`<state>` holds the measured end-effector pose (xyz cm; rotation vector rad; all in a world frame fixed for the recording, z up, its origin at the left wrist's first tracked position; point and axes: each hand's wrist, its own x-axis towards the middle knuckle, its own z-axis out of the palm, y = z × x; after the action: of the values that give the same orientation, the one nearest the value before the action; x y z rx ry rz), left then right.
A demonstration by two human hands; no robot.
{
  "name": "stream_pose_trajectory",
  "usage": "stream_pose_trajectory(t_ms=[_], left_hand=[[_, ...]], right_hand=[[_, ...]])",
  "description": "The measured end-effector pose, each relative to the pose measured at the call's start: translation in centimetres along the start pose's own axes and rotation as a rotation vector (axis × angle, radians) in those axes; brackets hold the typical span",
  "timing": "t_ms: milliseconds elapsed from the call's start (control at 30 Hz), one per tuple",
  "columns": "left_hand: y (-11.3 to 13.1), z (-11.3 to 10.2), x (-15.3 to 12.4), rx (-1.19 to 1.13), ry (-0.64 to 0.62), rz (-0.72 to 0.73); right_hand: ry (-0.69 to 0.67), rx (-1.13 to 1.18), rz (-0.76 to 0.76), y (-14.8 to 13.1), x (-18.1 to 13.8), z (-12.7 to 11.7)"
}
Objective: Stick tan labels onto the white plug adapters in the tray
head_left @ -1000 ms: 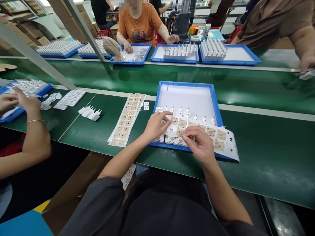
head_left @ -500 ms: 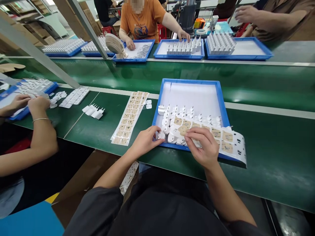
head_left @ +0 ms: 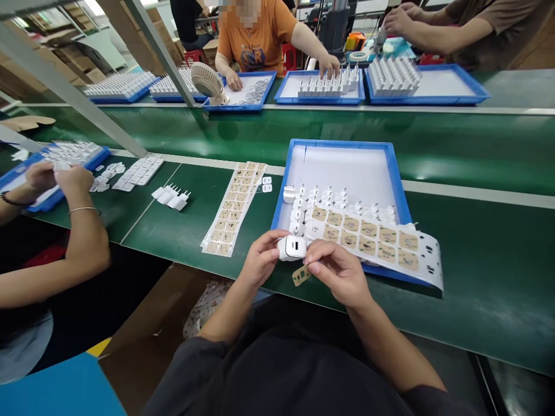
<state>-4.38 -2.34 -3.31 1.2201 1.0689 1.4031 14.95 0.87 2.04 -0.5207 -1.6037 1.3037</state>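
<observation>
Head view: over the near-left corner of the tray (head_left: pixel 342 143), the left hand (head_left: pixel 258 260) grasps a white charger (head_left: pixel 295 247); the right hand (head_left: pixel 340 271) pinches one detached tan sticker (head_left: pixel 300 275). The sheet (head_left: pixel 422 260) across the near-right corner carries many more.

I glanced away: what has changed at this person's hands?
The left hand has lifted a white, boxy plastic charger from the near left corner of the blue-rimmed tray. The right hand has drawn a tan sticker off the white sticker sheet and holds it below the charger. The sheet still lies across the tray.
</observation>
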Motion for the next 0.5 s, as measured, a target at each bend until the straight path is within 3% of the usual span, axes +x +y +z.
stream_pose_trajectory(t_ms=[267, 500], left_hand=[[0.1, 1.2, -0.9, 0.406, 0.071, 0.296], [2.3, 1.5, -0.5, 0.541, -0.019, 0.526]], right_hand=[[0.141, -0.085, 0.101, 0.0, -0.3, -0.5], [0.211, -0.044, 0.144, -0.6, 0.6, -0.9]])
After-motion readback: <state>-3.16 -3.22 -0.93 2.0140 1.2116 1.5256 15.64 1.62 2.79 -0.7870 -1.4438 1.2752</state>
